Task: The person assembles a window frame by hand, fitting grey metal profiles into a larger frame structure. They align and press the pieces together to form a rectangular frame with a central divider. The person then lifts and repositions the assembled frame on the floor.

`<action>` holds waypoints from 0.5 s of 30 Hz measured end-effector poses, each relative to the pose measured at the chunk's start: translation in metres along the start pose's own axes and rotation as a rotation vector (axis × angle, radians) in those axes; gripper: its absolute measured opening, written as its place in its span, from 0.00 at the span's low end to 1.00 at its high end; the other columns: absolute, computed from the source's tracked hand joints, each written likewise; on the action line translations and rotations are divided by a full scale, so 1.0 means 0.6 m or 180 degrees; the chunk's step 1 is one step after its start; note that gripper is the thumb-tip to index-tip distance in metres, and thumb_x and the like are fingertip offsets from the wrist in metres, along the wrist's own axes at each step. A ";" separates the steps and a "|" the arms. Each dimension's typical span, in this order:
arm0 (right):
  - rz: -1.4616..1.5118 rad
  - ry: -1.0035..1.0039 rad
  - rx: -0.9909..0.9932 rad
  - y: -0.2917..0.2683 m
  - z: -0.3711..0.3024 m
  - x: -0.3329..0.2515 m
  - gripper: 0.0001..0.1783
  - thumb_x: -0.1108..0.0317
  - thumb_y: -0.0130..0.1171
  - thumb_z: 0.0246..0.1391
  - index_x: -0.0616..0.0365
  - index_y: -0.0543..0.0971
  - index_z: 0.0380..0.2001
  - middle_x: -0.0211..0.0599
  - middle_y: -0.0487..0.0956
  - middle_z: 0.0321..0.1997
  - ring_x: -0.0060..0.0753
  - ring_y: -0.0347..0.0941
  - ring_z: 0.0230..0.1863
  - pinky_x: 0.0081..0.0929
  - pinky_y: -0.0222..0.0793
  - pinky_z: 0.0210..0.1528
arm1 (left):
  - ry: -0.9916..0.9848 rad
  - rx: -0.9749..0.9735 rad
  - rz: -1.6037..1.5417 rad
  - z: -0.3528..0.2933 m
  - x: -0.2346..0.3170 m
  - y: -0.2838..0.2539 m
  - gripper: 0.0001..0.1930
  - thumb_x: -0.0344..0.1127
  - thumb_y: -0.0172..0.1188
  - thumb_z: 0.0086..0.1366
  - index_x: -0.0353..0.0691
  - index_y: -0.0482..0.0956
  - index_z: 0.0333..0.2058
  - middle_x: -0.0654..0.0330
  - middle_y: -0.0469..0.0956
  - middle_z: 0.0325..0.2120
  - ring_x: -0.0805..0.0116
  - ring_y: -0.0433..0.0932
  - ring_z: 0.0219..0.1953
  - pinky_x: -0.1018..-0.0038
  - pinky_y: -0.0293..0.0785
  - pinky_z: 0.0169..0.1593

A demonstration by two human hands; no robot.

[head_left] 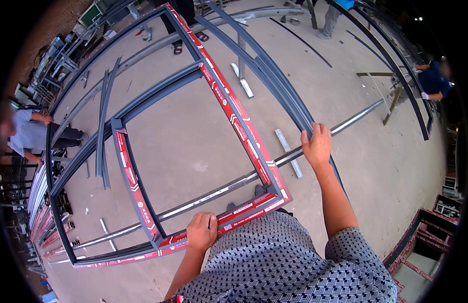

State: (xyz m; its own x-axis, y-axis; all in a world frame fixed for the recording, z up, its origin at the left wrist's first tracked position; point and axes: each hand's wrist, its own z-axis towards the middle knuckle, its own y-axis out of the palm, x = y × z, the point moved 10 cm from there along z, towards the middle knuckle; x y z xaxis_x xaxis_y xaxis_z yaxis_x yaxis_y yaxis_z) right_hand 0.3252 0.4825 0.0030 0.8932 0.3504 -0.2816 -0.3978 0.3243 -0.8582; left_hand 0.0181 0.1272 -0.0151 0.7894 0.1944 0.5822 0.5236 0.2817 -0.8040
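A large window frame of dark grey metal profiles, with red printed film along several bars, lies across a long steel rail. My left hand is closed round its near bar, close to my waist. To the right, my right hand is closed over the near part of long grey metal profiles, which run away from me beside the frame. The thumb is on their left side; the undersides of my fingers are hidden. Inside the frame, a shorter red-filmed upright joins the near bar and a grey crossbar.
The steel rail passes beneath the frame and profiles on short metal feet. A person holds the frame's far left side. Another person handles a black frame at right. Loose grey strips lie across the left part.
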 end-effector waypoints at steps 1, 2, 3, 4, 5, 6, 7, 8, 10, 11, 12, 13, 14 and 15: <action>-0.0132 -0.0023 -0.0009 0.015 0.013 0.018 0.22 0.61 0.70 0.61 0.59 0.80 0.54 0.51 0.80 0.55 0.60 0.76 0.56 0.53 0.74 0.60 | -0.0038 0.0029 0.0067 -0.001 -0.002 -0.002 0.05 0.34 0.65 0.72 0.40 0.85 0.38 0.54 0.85 0.36 0.50 0.85 0.41 0.57 0.83 0.45; -0.0158 -0.0033 -0.0176 0.032 0.020 0.033 0.22 0.60 0.71 0.61 0.59 0.80 0.54 0.51 0.80 0.55 0.60 0.76 0.56 0.54 0.73 0.60 | -0.0065 0.0047 0.0126 -0.001 -0.003 -0.003 0.05 0.34 0.65 0.72 0.40 0.85 0.37 0.55 0.85 0.36 0.50 0.85 0.40 0.57 0.83 0.45; -0.0189 -0.0043 -0.0343 0.047 0.022 0.046 0.22 0.59 0.71 0.61 0.59 0.80 0.53 0.51 0.80 0.55 0.60 0.76 0.56 0.54 0.73 0.60 | -0.0112 0.0033 0.0142 -0.001 -0.004 -0.001 0.05 0.34 0.65 0.72 0.40 0.85 0.37 0.55 0.85 0.36 0.50 0.85 0.40 0.57 0.83 0.44; -0.0215 -0.0071 -0.0510 0.062 0.022 0.052 0.23 0.59 0.71 0.61 0.59 0.79 0.53 0.51 0.80 0.55 0.60 0.76 0.56 0.55 0.73 0.60 | -0.0172 0.0031 0.0160 -0.003 -0.007 -0.001 0.06 0.35 0.64 0.72 0.41 0.85 0.36 0.55 0.85 0.35 0.50 0.85 0.39 0.57 0.83 0.44; -0.0273 -0.0162 -0.0635 0.072 0.022 0.054 0.24 0.59 0.73 0.59 0.58 0.78 0.53 0.50 0.79 0.52 0.59 0.77 0.55 0.54 0.74 0.58 | -0.0225 0.0053 0.0178 0.000 -0.009 -0.002 0.06 0.35 0.64 0.72 0.41 0.85 0.36 0.55 0.85 0.35 0.50 0.85 0.38 0.57 0.83 0.43; -0.0290 -0.0141 -0.0705 0.075 0.018 0.060 0.25 0.59 0.74 0.59 0.58 0.77 0.53 0.49 0.79 0.51 0.59 0.77 0.55 0.53 0.75 0.57 | -0.0246 0.0030 0.0210 0.000 -0.011 -0.001 0.07 0.35 0.64 0.72 0.41 0.85 0.36 0.55 0.85 0.34 0.50 0.85 0.38 0.57 0.83 0.42; -0.0287 -0.0154 -0.0773 0.081 0.017 0.060 0.25 0.60 0.74 0.58 0.58 0.76 0.54 0.49 0.79 0.50 0.58 0.77 0.54 0.52 0.76 0.55 | -0.0293 0.0036 0.0254 -0.003 -0.015 -0.003 0.07 0.35 0.64 0.73 0.41 0.85 0.35 0.55 0.85 0.34 0.50 0.85 0.37 0.57 0.83 0.41; -0.0293 -0.0157 -0.0832 0.085 0.018 0.061 0.26 0.61 0.75 0.58 0.58 0.75 0.54 0.49 0.78 0.49 0.58 0.77 0.54 0.52 0.77 0.54 | -0.0326 0.0038 0.0292 -0.001 -0.015 -0.003 0.07 0.36 0.64 0.73 0.41 0.85 0.35 0.55 0.85 0.34 0.50 0.85 0.37 0.57 0.83 0.41; -0.0287 -0.0190 -0.0928 0.089 0.017 0.063 0.28 0.62 0.75 0.57 0.58 0.74 0.56 0.49 0.78 0.48 0.57 0.78 0.53 0.51 0.78 0.53 | -0.0346 0.0092 0.0384 0.004 -0.008 -0.009 0.08 0.34 0.63 0.72 0.40 0.85 0.33 0.54 0.85 0.32 0.49 0.85 0.35 0.56 0.83 0.39; -0.0297 -0.0189 -0.0975 0.094 0.022 0.063 0.29 0.63 0.75 0.57 0.58 0.73 0.56 0.49 0.78 0.48 0.57 0.78 0.52 0.50 0.79 0.52 | -0.0366 0.0096 0.0403 0.005 -0.006 -0.014 0.07 0.33 0.63 0.72 0.39 0.85 0.33 0.53 0.84 0.31 0.48 0.85 0.34 0.56 0.82 0.39; -0.0257 -0.0222 -0.0941 0.089 0.023 0.064 0.29 0.63 0.75 0.57 0.58 0.73 0.57 0.49 0.78 0.48 0.58 0.78 0.52 0.51 0.79 0.52 | -0.0367 0.0049 0.0386 0.005 -0.003 -0.009 0.07 0.31 0.63 0.71 0.38 0.85 0.32 0.52 0.84 0.31 0.48 0.84 0.33 0.56 0.82 0.38; -0.0217 -0.0248 -0.0908 0.085 0.024 0.062 0.28 0.63 0.75 0.58 0.59 0.73 0.57 0.50 0.78 0.48 0.58 0.78 0.52 0.51 0.79 0.52 | -0.0377 0.0059 0.0383 0.006 -0.004 -0.008 0.07 0.31 0.63 0.71 0.39 0.85 0.32 0.52 0.84 0.31 0.47 0.84 0.33 0.56 0.82 0.38; -0.0175 -0.0270 -0.0875 0.082 0.026 0.061 0.28 0.63 0.74 0.58 0.59 0.73 0.57 0.50 0.78 0.48 0.58 0.78 0.52 0.51 0.79 0.52 | -0.0385 0.0065 0.0381 0.007 -0.005 -0.009 0.07 0.31 0.63 0.71 0.39 0.85 0.32 0.52 0.84 0.30 0.47 0.84 0.33 0.56 0.82 0.38; -0.0105 -0.0263 -0.0968 0.091 0.027 0.060 0.29 0.63 0.74 0.59 0.59 0.73 0.58 0.50 0.78 0.48 0.59 0.78 0.52 0.53 0.79 0.53 | -0.0429 0.0088 0.0370 0.001 -0.009 -0.009 0.07 0.31 0.63 0.71 0.39 0.85 0.32 0.52 0.84 0.30 0.47 0.84 0.33 0.56 0.82 0.38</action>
State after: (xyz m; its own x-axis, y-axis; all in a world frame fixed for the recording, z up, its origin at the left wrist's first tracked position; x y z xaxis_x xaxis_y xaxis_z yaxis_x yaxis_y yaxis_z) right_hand 0.3320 0.5272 -0.0470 0.8797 0.4183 -0.2263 -0.2769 0.0636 -0.9588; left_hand 0.0109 0.1251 -0.0140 0.7931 0.3509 0.4979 0.4208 0.2754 -0.8643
